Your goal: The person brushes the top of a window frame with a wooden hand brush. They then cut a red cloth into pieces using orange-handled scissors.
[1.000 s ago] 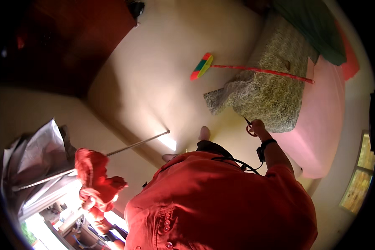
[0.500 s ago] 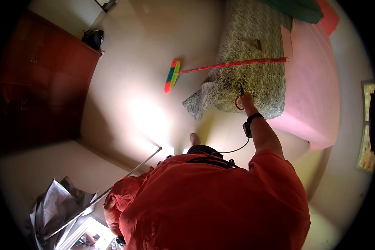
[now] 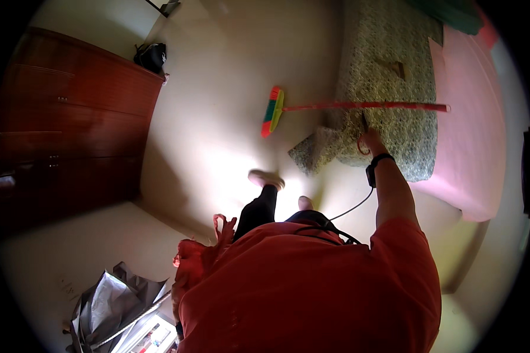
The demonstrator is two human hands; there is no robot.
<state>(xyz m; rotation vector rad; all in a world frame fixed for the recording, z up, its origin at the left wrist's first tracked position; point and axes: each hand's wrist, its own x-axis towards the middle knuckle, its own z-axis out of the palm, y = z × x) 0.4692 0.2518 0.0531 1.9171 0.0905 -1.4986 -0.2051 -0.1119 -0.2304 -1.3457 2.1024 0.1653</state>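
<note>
My right hand (image 3: 372, 140) is closed on a pair of scissors (image 3: 361, 145) with a reddish ring handle and dark blades. The blades point away from me, over a grey-green patterned cloth (image 3: 394, 138) that drapes over the near part of a pink-covered bed (image 3: 471, 135); whether they touch it I cannot tell. Just beyond the scissors lies a broom (image 3: 388, 105), its red handle crossing the cloth and its multicoloured head (image 3: 272, 112) to the left. My left hand is out of sight; only the left side of my red clothing shows, with a red strap-like piece sticking out.
A reddish-brown wooden cabinet (image 3: 70, 117) stands along the left wall, with a black bag (image 3: 151, 57) by its far end. Silvery-grey sheeting (image 3: 109, 297) and a pale rope-like rod (image 3: 132, 322) are at lower left. A small brown piece (image 3: 399, 69) rests on the cloth.
My left foot has come into view, stepping forward. The view has shifted, so the broom and bed appear farther right. My right hand still grips the scissors over the cloth.
</note>
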